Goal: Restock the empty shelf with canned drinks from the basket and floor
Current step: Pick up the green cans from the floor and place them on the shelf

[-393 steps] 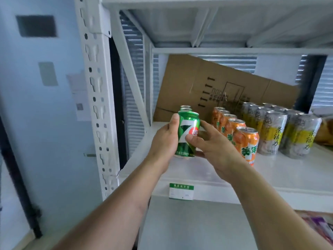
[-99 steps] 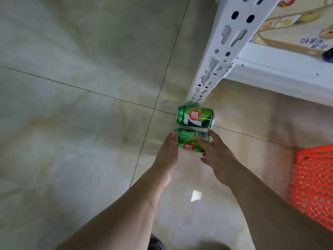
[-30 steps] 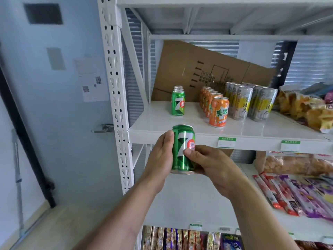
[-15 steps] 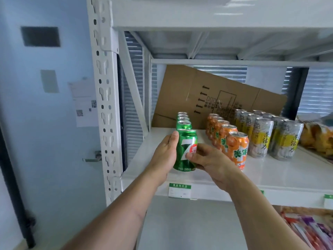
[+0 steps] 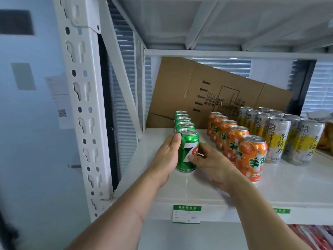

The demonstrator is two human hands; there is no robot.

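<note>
cans (image 5: 187, 152) on shelf (image 5: 288, 184), cardboard (image 5: 180, 91) behind

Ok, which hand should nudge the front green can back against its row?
Probably the right hand: its fingers already sit on the front green can's face. The left hand only cups its side.

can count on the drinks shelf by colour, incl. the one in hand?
Green cans: 5, including the front can held between the left hand and right hand
Orange cans: 5
Silver-and-yellow cans: at least 8 visible; rear ones overlap
Total: at least 18
</note>
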